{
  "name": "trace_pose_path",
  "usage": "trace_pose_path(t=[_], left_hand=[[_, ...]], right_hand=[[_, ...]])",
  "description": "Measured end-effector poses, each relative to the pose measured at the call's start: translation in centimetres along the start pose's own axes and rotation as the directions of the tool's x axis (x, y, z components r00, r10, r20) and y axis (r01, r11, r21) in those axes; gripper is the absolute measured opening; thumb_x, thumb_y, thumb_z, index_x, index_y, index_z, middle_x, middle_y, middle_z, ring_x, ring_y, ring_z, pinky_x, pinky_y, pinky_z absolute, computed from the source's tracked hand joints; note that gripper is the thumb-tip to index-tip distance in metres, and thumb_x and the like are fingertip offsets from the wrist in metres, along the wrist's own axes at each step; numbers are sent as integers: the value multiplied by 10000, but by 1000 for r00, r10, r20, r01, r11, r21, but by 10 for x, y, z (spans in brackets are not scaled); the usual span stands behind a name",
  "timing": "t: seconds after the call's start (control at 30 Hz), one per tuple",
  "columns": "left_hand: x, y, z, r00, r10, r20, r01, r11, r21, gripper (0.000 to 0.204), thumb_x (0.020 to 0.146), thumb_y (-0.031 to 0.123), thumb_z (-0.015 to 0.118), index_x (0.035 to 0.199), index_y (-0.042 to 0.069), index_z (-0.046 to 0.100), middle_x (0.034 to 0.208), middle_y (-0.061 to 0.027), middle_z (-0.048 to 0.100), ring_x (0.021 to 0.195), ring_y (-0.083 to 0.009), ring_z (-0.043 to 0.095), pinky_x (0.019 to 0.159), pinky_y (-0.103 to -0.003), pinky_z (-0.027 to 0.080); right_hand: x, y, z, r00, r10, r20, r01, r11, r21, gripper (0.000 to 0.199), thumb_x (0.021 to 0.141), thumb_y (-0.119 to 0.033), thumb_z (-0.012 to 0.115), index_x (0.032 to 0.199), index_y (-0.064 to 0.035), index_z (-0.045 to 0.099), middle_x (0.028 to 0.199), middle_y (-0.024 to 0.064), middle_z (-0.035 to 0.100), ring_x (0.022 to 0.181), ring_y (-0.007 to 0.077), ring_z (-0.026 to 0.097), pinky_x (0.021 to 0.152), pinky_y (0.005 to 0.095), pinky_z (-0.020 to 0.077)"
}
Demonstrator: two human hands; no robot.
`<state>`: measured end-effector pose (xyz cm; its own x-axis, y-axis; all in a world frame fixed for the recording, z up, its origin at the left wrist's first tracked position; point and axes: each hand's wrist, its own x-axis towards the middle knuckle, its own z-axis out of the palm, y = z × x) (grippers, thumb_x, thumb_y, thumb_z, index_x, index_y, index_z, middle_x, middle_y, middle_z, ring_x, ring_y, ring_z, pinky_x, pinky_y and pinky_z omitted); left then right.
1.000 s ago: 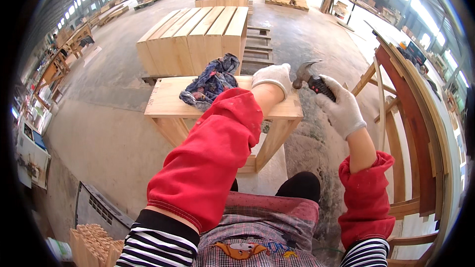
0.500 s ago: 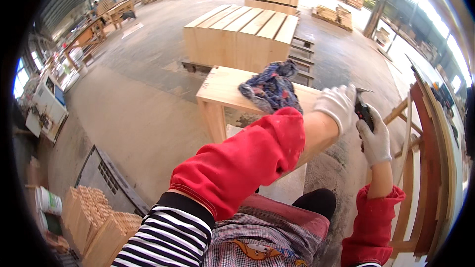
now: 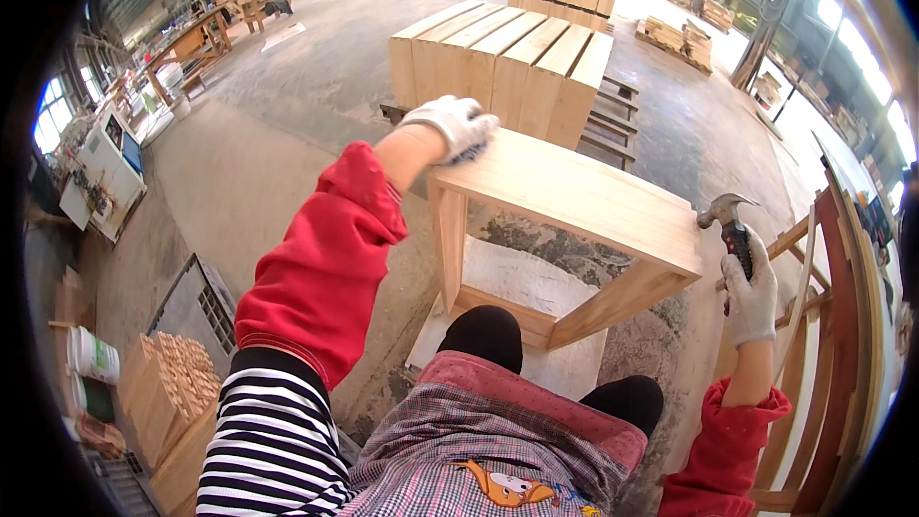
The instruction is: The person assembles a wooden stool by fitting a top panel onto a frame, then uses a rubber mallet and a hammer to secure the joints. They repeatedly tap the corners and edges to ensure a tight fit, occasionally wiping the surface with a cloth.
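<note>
A pale wooden rectangular frame [image 3: 584, 196] stands on edge before me, its broad top board facing up and its middle open. At the far left corner of that board my left hand [image 3: 448, 123], in a white glove, is closed on a dark blue patterned rag [image 3: 469, 153]; most of the cloth is hidden under the fingers. My right hand [image 3: 754, 289], also gloved, grips a claw hammer [image 3: 735, 237] by its dark handle. The hammer head is up, close beside the right end of the frame.
A white board [image 3: 517, 273] lies beneath the frame. Beyond it, stacked wooden pieces [image 3: 498, 48] sit on a pallet [image 3: 613, 124]. Wooden boards and racks [image 3: 833, 345] stand close on my right. At lower left are bundled wood strips [image 3: 172, 383] and a white bucket [image 3: 94, 356].
My left hand has moved from the right end of the top board to the far left corner and now has the rag, which lay loose before. The hammer stays in my right hand.
</note>
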<state>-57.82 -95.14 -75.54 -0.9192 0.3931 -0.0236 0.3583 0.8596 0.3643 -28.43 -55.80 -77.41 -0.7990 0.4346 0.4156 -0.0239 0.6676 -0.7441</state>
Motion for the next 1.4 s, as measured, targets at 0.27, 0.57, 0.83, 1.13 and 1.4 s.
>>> trace_pose_path(t=[0.27,0.57,0.83,1.13,1.4], left_hand=[[-25,-28,37,989,-2,145,141,247,-959,414,929,391,656,1230,118,578,1028,27,617,892,-67,589,794,-250,497],[-52,-8,63,995,-59,-79,-79,13,-997,129,943,192,614,929,65,632,804,25,592,717,-73,543,663,-224,459],[-36,-49,91,992,-17,-122,-123,-209,-970,278,999,229,552,1151,13,639,1051,-29,674,915,-129,624,841,-265,509],[-22,-62,106,980,200,-17,117,-638,-761,400,1022,400,464,1081,48,645,1009,-58,674,865,-182,618,815,-330,495],[-56,-16,55,957,-5,291,259,-440,-860,546,1025,471,400,1366,46,424,1408,-165,443,1238,-248,481,1025,-436,397]], right_hand=[[-4,-18,4,1000,-23,-2,23,999,-43,451,918,-3,596,1362,29,521,1168,82,641,1032,148,601,964,280,451],[17,10,4,1000,5,0,-5,997,-71,458,930,-15,581,1377,37,496,1155,65,609,1031,115,565,940,255,446],[-5,-67,45,993,-55,109,65,994,-91,465,911,-58,630,1361,7,532,1132,49,610,963,109,568,860,246,467],[-48,-187,121,828,-46,559,-152,941,302,552,890,-55,640,1398,31,444,901,16,593,722,48,503,631,186,407],[-50,-218,144,782,-285,555,121,942,313,475,879,-40,645,1334,26,525,938,78,611,836,126,559,788,259,483]])
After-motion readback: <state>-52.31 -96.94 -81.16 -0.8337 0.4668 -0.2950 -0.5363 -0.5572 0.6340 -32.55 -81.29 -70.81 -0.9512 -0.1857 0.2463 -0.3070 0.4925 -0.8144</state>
